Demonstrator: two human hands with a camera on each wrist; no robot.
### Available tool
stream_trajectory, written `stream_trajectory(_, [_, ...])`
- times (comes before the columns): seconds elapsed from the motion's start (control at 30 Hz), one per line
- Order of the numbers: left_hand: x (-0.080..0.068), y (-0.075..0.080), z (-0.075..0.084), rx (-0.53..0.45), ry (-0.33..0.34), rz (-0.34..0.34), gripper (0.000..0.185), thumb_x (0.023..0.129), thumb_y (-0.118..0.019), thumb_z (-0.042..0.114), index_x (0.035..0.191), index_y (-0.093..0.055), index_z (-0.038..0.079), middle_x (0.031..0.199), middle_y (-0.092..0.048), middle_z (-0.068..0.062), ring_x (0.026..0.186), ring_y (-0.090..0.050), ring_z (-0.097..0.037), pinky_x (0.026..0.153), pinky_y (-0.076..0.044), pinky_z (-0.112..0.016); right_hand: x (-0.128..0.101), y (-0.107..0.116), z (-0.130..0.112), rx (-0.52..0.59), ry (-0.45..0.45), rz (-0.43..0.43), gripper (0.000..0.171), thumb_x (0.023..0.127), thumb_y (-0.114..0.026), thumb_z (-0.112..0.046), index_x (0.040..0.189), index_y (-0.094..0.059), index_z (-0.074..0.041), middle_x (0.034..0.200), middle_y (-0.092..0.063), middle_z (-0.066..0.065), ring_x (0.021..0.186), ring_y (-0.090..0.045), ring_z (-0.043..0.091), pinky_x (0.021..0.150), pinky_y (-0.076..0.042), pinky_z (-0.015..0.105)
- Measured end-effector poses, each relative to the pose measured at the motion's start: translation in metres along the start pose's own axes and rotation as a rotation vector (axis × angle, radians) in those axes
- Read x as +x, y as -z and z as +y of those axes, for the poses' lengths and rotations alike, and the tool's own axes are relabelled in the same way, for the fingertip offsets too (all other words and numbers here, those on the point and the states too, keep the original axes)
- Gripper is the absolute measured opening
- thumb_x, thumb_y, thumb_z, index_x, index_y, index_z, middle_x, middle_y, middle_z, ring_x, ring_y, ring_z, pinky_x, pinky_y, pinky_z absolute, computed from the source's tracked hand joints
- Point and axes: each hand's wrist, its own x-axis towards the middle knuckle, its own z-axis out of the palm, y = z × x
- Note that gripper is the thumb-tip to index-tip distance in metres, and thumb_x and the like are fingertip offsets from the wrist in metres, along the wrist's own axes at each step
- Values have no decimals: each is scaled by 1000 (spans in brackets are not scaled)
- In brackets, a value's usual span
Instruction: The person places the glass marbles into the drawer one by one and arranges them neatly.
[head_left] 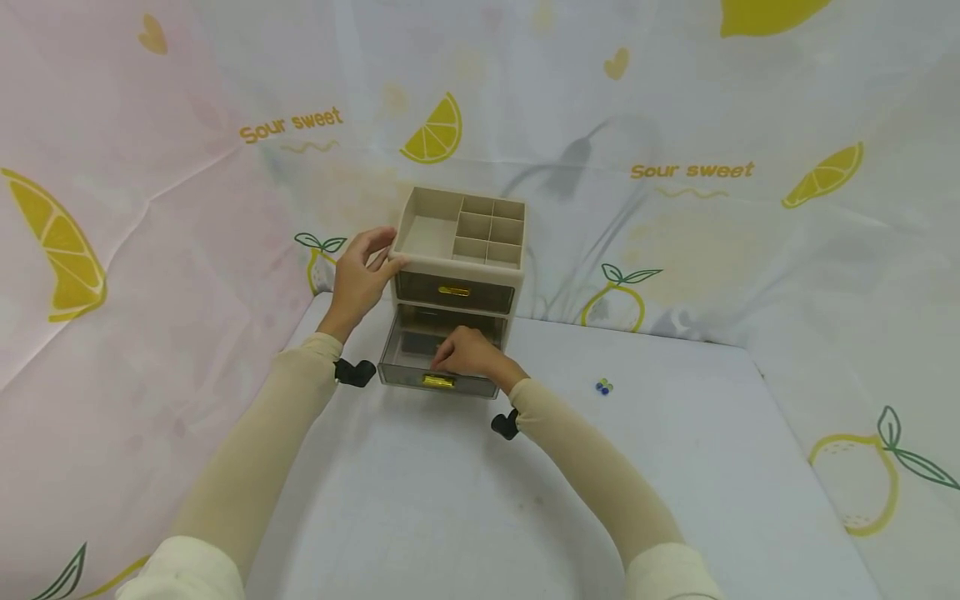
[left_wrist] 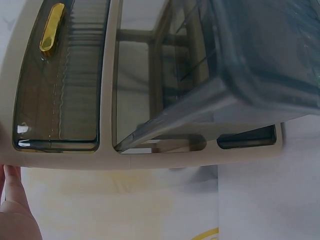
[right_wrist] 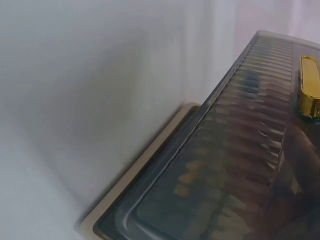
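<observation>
A beige desktop drawer organizer (head_left: 459,265) stands at the back of the table, a divided tray on top. My left hand (head_left: 363,273) holds its upper left corner, thumb at the front edge and fingers along the side. The smoky upper drawer (head_left: 480,295) is closed. Below it, the clear grey lower drawer (head_left: 401,376) is pulled out, with a gold handle (head_left: 438,381). My right hand (head_left: 471,353) reaches into this drawer, fingers bent downward. I cannot tell whether its fingertips hold anything. Through the drawer front, the right wrist view shows a blurred blue spot (right_wrist: 250,81).
Several small round blue and yellow-green balls (head_left: 603,387) lie together on the white table (head_left: 675,467), right of the organizer. A lemon-print cloth (head_left: 555,100) hangs behind and at the sides. Black wrist-worn pieces (head_left: 355,372) sit at both cuffs.
</observation>
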Motion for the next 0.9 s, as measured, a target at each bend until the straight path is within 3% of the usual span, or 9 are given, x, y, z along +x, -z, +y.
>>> stream_trajectory(0.1, [0, 0, -1, -2, 0, 0, 52, 84, -73, -4, 130, -50, -13, 131, -51, -26, 126, -49, -34, 110, -42, -36, -2, 1, 1, 35, 24, 31, 6, 85, -77, -19, 87, -81, -14, 83, -74, -6, 96, -66, 12, 84, -57, 25])
stream_trajectory(0.3, [0, 0, -3, -2, -2, 2, 51, 85, -72, -4, 130, -51, -13, 131, -51, -25, 126, -49, -33, 110, -43, -36, -9, 9, 4, 165, 21, 66, 7, 87, -74, -18, 88, -80, -14, 79, -73, -4, 71, -68, 12, 67, -60, 25])
stream_trajectory(0.4, [0, 0, -3, -12, -1, 3, 51, 85, -72, -4, 130, -51, -13, 131, -51, -26, 126, -49, -34, 110, -43, -36, -13, 15, 5, 227, 28, 88, 8, 88, -73, -15, 89, -79, -10, 80, -73, -1, 69, -70, 15, 64, -61, 26])
stream_trajectory(0.63, [-1, 0, -2, -10, -1, 3, 50, 85, -72, -4, 130, -51, -13, 131, -51, -26, 126, -49, -33, 110, -43, -38, -25, 31, 11, 308, 54, 139, 10, 89, -71, -11, 92, -77, -3, 87, -73, 5, 78, -72, 28, 72, -63, 38])
stream_trajectory(0.9, [-1, 0, -1, 3, -17, 1, 50, 85, -72, -4, 130, -51, -13, 131, -52, -25, 126, -49, -34, 110, -42, -37, -44, 55, 28, 371, 36, 259, 13, 89, -71, -12, 94, -76, -1, 86, -73, 10, 83, -70, 39, 81, -60, 51])
